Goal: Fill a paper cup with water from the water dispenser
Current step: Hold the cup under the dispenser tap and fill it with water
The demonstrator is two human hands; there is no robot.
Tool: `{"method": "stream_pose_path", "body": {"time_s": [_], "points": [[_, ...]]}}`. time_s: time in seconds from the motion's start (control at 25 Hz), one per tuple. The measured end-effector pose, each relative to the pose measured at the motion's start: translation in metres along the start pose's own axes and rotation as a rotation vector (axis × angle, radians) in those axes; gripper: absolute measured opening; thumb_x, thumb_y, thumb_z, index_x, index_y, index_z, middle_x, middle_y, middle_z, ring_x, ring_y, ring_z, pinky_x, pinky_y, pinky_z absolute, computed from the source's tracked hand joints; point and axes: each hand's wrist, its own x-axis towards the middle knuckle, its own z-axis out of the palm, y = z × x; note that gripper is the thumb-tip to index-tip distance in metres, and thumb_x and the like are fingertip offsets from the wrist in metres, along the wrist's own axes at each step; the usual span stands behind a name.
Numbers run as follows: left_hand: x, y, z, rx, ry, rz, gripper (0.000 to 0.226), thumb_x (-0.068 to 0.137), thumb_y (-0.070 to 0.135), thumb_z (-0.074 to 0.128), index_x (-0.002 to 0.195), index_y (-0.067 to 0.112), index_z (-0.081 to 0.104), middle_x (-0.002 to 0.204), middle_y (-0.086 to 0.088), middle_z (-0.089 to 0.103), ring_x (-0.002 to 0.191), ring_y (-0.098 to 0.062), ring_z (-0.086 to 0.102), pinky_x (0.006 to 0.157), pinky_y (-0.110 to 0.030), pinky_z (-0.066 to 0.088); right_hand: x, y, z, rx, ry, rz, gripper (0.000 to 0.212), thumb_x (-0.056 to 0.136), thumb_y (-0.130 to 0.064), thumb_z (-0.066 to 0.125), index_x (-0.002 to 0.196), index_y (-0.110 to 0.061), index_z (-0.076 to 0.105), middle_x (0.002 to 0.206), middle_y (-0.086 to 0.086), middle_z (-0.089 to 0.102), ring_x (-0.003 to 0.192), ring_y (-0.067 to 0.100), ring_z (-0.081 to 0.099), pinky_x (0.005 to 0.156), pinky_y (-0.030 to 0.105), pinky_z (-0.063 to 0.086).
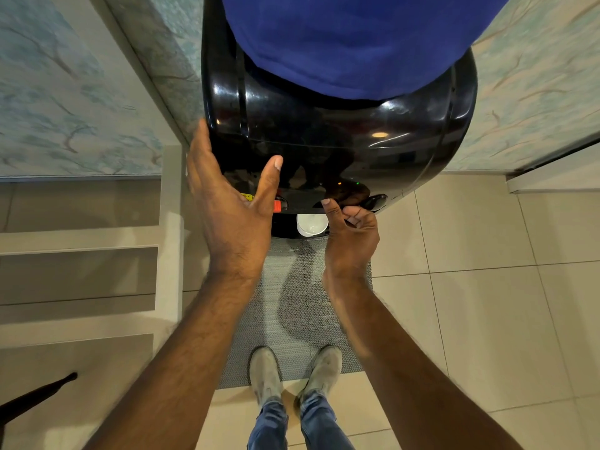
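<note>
Left hand point(232, 203) spread flat against the dispenser point(324, 141); right hand point(352, 233) curled loosely, empty, beside the paper cup point(311, 224).

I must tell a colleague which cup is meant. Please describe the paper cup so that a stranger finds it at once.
Find the black water dispenser with the blue bottle on top. Below its front edge, between the left hand and right hand, stands the paper cup: the only white round thing there, beside the red tap.

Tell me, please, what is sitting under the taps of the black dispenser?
A white paper cup sits there, below the dispenser front, between the two hands. Its open top shows, but the right hand covers its right side, and any water inside cannot be made out.
</note>
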Motion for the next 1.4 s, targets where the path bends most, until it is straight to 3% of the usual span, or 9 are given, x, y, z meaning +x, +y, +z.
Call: {"method": "stream_pose_path", "body": {"time_s": [0.8,1.4], "points": [[0.0001,-0.0041,0.0022,-0.021,-0.003,0.016,0.092,0.096,0.046,0.075,0.163,0.004,0.029,0.164,-0.015,0.041,0.157,-0.028,0.039,0.129,-0.05,0.038,0.0018,0.0022,-0.0013,0.007,-0.009,-0.019,0.031,0.079,-0.008,0.088,0.088,-0.017,0.06,0.065,-0.021,0.069,0.067,-0.005,0.065,0.074,0.011,0.054],[-0.0001,-0.004,0.0021,-0.038,0.003,0.014,0.091,0.096,0.044,0.076,0.163,0.004,0.028,0.164,-0.014,0.041,0.157,-0.027,0.039,0.129,-0.05,0.038,0.0028,0.0052,-0.0017,-0.005,0.005,-0.017,0.031,0.076,-0.013,0.091,0.086,-0.019,0.062,0.08,-0.006,0.069,0.075,0.003,0.068,0.076,0.015,0.055]]}}
